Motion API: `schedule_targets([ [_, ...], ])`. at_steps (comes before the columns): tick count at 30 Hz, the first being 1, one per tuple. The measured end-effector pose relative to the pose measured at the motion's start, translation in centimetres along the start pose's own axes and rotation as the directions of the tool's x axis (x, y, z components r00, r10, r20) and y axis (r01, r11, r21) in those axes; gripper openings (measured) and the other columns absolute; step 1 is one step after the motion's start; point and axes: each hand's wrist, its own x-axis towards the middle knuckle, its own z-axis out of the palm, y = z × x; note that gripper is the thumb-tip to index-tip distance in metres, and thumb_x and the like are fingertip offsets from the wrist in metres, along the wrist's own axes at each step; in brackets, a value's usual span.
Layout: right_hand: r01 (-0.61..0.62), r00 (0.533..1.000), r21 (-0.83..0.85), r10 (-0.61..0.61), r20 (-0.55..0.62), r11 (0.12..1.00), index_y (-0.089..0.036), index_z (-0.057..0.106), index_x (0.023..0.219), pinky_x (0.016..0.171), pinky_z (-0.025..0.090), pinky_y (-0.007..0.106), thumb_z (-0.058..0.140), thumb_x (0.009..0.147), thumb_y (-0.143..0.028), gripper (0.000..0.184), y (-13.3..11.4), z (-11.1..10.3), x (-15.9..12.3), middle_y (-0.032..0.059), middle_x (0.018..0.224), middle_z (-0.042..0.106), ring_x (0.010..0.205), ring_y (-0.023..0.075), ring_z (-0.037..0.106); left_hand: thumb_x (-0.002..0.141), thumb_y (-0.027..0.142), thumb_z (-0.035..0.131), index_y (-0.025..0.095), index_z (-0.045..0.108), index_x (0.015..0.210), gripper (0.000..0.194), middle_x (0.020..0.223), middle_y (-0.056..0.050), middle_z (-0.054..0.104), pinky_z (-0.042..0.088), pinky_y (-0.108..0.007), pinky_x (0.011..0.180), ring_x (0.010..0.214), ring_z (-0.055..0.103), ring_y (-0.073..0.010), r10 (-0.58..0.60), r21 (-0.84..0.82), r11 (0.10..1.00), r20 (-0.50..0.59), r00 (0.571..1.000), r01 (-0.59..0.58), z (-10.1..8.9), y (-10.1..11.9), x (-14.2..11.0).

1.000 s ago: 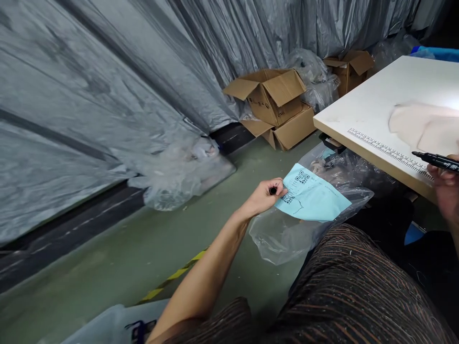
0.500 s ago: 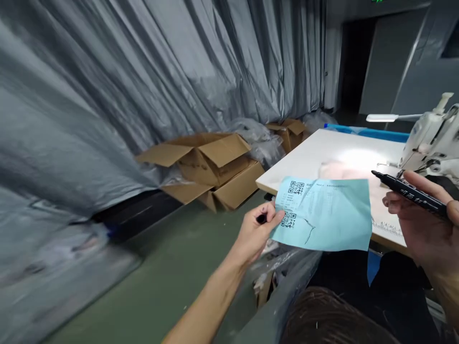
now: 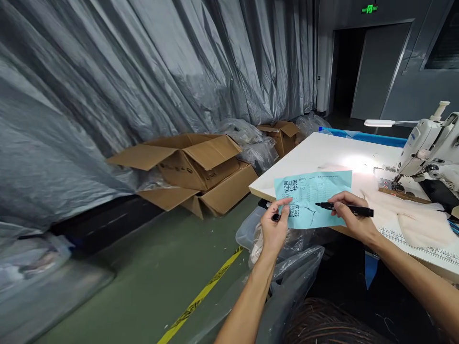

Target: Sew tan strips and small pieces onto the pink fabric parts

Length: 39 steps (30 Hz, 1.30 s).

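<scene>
A light blue paper sheet (image 3: 333, 184) with two QR codes, printed text and a hand-drawn black line lies at the near left edge of the white table. My left hand (image 3: 275, 227) is closed at the sheet's lower left, with a small black marker cap (image 3: 276, 217) tucked in its fingers. Held like a pen in my right hand (image 3: 349, 215) is a black marker (image 3: 358, 210). Its tip points left over the paper, close to the drawn line; whether it touches I cannot tell.
A white sewing machine (image 3: 416, 148) stands at the right on the white table (image 3: 297, 160), beside pale pink fabric (image 3: 423, 227) and a printed ruler scale. Open cardboard boxes (image 3: 201, 165) and clear plastic bags sit by the grey curtain. Yellow tape (image 3: 201, 298) crosses the green floor.
My right hand has moved left with the marker, from beside the sheet to over it. The sheet and my left hand appear slightly shifted as the camera view turned.
</scene>
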Motion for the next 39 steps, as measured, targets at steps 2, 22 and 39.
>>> schedule_targets([
  [2,-0.045,0.999,-0.002,0.045,-0.012,0.999,-0.02,0.063,0.075,0.053,0.05,0.028,0.054,0.076,-0.035,0.018,0.2,0.9,0.2,0.0008,0.06,0.063,0.056,0.0173,0.062,0.078,0.038,0.065,0.022,0.074,0.085,0.02,0.088,-0.005,0.071,0.049,-0.029,0.072,0.079,0.062,-0.0191,0.041,0.007,0.999,-0.012,0.999,-0.041,-0.1,0.2,-0.2],
  [22,0.187,0.98,-0.332,-0.198,0.001,0.925,-0.022,0.07,0.088,0.069,0.051,0.034,0.054,0.081,-0.029,0.019,2.0,3.4,-1.6,0.0029,0.075,0.072,0.067,0.0186,0.064,0.089,0.024,0.054,0.019,0.071,0.083,0.018,0.08,-0.003,0.068,0.05,-0.025,0.065,0.073,0.064,-0.0159,0.319,0.22,0.927,-0.039,0.947,-0.304,-0.4,2.9,-0.9],
  [39,0.001,1.0,-0.295,-0.007,-0.019,0.956,-0.018,0.069,0.083,0.055,0.045,0.025,0.054,0.078,-0.031,0.021,1.2,3.2,-1.5,0.0007,0.063,0.066,0.055,0.0141,0.059,0.089,0.018,0.055,0.018,0.07,0.083,0.016,0.078,-0.003,0.068,0.051,-0.025,0.066,0.072,0.064,-0.0143,0.39,0.193,0.906,-0.032,0.92,-0.377,-0.4,2.7,-0.9],
])
